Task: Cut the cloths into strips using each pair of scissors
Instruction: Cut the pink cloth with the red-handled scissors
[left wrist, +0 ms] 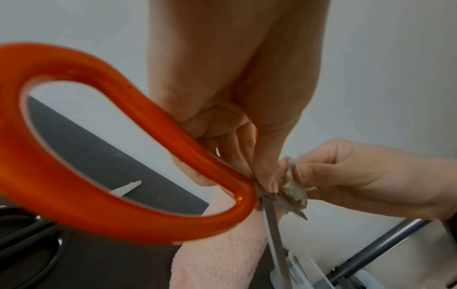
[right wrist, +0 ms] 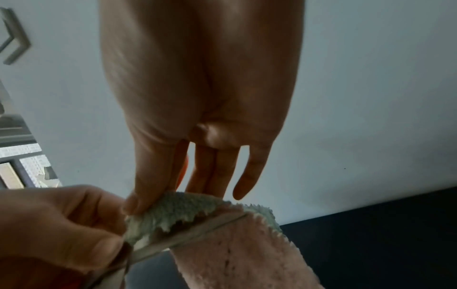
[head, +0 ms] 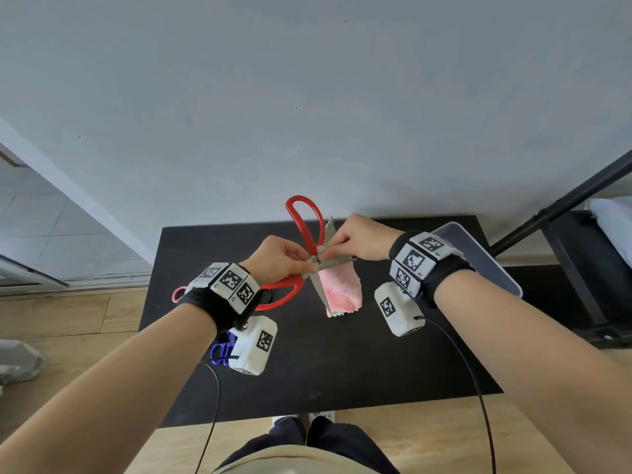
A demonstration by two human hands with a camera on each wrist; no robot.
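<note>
Large red-handled scissors (head: 297, 217) are held above the black table (head: 342, 371), blades spread wide. My left hand (head: 309, 266) grips them at the pivot, as the left wrist view shows beside the red handle loop (left wrist: 74, 215). My right hand (head: 333, 246) pinches the pale green, zigzag-cut edge of a cloth (right wrist: 178, 211) against the blade (right wrist: 193, 232) at the pivot. The cloth's pink side (head: 343, 289) runs down below the blades. Whether its lower end rests on the table I cannot tell.
Blue scissors (head: 220, 350) lie under my left wrist, with a pink handle loop (head: 178, 294) and black handles (left wrist: 24, 244) nearby. A clear plastic lid (head: 478, 254) sits at the table's right. A black stand pole (head: 564, 200) slants at the far right.
</note>
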